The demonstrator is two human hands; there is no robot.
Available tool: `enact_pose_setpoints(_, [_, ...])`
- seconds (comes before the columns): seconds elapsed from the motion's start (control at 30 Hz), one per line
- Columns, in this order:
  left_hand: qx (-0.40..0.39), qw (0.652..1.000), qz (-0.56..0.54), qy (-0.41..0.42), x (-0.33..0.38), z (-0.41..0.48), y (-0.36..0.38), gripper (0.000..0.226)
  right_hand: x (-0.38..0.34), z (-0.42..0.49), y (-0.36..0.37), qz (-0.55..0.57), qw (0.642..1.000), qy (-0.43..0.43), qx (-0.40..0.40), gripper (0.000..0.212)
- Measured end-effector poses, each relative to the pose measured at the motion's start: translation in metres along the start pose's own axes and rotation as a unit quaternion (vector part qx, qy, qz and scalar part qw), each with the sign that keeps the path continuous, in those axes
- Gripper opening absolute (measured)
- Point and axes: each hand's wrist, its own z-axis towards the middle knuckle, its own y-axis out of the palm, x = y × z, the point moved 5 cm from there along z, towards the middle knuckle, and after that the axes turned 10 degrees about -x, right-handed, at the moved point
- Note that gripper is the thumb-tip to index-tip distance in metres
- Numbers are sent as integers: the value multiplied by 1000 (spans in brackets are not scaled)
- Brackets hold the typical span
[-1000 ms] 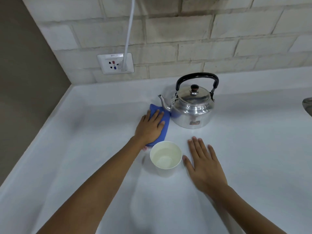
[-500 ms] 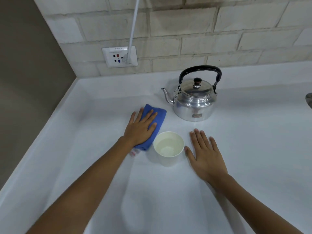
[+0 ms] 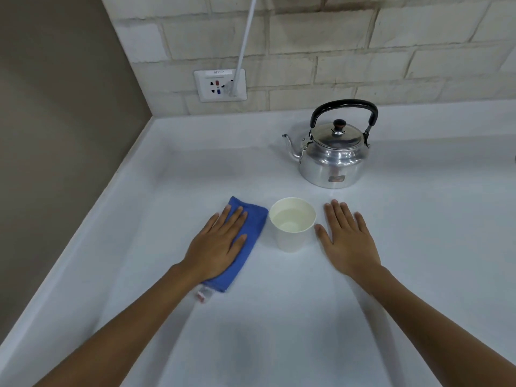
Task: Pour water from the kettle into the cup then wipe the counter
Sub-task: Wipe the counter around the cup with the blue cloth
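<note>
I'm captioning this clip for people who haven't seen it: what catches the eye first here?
The blue cloth stands out most on the white counter, pressed flat under the left hand. Just right of it stands a white paper cup with water inside, and the right hand lies flat on the counter beside the cup. Behind them, near the brick wall, sits a shiny metal kettle with a black handle.

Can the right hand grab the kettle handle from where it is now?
Probably yes. The right hand lies flat and empty on the counter, with bare counter between it and the kettle. The black handle stands upright with nothing over it.
</note>
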Motion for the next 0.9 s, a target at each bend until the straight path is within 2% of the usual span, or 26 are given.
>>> enact_pose_setpoints(0.13, [-1, 995, -25, -96, 8, 38, -7, 55, 1, 1, 0, -2, 1000, 0, -3, 62])
enact_pose_setpoints(0.23, [5, 990, -41, -133, 22, 42, -5, 55, 2, 1, 0, -4, 1000, 0, -3, 62])
enact_pose_setpoints(0.3, [15, 990, -53, -131, 32, 25, 1, 55, 2, 1, -1, -10, 1000, -2, -2, 63])
enact_pose_setpoints(0.4, [48, 995, -45, -77, 51, -26, 16, 55, 2, 2, -1, -13, 1000, -3, -2, 63])
enact_pose_setpoints(0.53, [36, 998, -26, -35, 42, -81, 26, 59, 2, 1, 0, -11, 1000, 0, -6, 63])
enact_pose_setpoints(0.67, [28, 992, -38, -121, 17, -58, 10, 56, 2, 1, 0, -9, 1000, 2, -3, 62])
enact_pose_setpoints(0.77, [32, 981, -44, -188, 30, -40, 7, 56, 1, 0, 0, -11, 1000, 1, -3, 62])
enact_pose_setpoints(0.83, [46, 981, -53, -181, 52, -45, 13, 56, 1, 1, 0, -14, 1000, 1, -1, 62])
enact_pose_setpoints(0.9, [62, 988, -52, -134, 77, -62, 24, 57, 2, 1, 0, -16, 1000, 1, -5, 62])
